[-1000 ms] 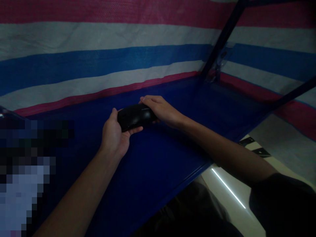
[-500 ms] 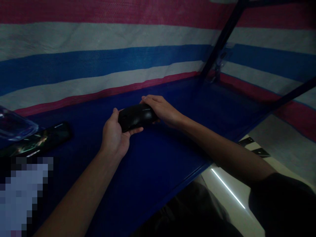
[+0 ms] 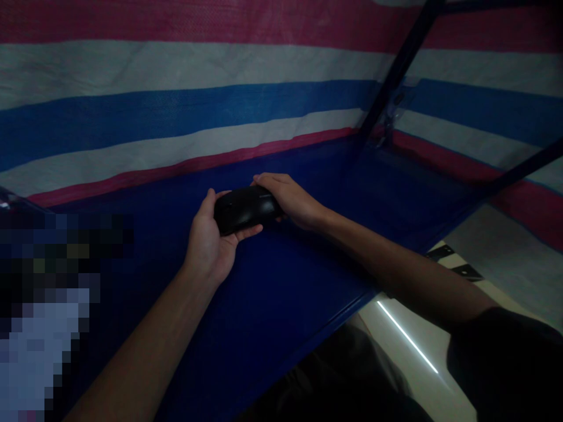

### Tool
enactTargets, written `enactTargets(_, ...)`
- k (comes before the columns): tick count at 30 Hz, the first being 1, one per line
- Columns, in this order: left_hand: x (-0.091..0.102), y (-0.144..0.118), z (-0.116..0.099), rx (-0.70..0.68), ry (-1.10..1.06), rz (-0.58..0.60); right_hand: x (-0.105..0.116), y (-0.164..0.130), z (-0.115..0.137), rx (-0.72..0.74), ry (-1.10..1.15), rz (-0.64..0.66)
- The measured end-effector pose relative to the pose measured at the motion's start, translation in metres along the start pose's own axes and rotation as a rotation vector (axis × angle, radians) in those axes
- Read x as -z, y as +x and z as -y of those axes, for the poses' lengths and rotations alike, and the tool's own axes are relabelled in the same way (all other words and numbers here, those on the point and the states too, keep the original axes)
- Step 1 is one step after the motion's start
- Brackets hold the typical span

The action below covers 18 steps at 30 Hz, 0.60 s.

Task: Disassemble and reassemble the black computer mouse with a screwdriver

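Closest to me, at the bottom right, is the dark sleeve [image 3: 505, 357] of the person's own right arm, and beside it a strip of pale floor [image 3: 422, 351] with a thin bright line of light running across it. Two bare forearms reach forward from there over a deep blue shelf board [image 3: 272, 305] with a metal front edge.

Farther in, about mid-board, both hands meet on a small, smooth, black rounded plastic case [image 3: 244, 208], shaped rather like a computer mouse or a hard glasses case; the dim light will not let me say which. The left hand [image 3: 209, 243] cups its near end from below, thumb up along the side and fingers curled under. The right hand [image 3: 288, 198] lies over the far end, fingers wrapped across the top. Both hands are closed on it, and it seems to sit just above the board or resting lightly on it; I cannot tell which.

To my eye the case looks light and rigid, with a glossy shell that could slip in a loose hold. The two ends, where the hands already have it, seem the surest places to take it.

Behind everything hangs a woven tarpaulin [image 3: 176, 105] striped in magenta, white and blue, and at the back right a dark blue metal rack post [image 3: 396, 76] slants upward.
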<state>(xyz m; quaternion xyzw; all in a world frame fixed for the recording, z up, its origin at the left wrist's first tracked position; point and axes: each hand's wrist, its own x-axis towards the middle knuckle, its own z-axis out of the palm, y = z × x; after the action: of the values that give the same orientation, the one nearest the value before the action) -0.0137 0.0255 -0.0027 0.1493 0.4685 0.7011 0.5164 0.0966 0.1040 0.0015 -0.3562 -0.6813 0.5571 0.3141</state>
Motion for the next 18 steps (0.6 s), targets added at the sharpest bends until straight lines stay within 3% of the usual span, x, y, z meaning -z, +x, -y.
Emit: enactTargets(18,0.0007,0.0002,0.0013,-0.08,0.037,-0.013,0.0045,-0.0023,0.0066,0.037,0.028,0.036)
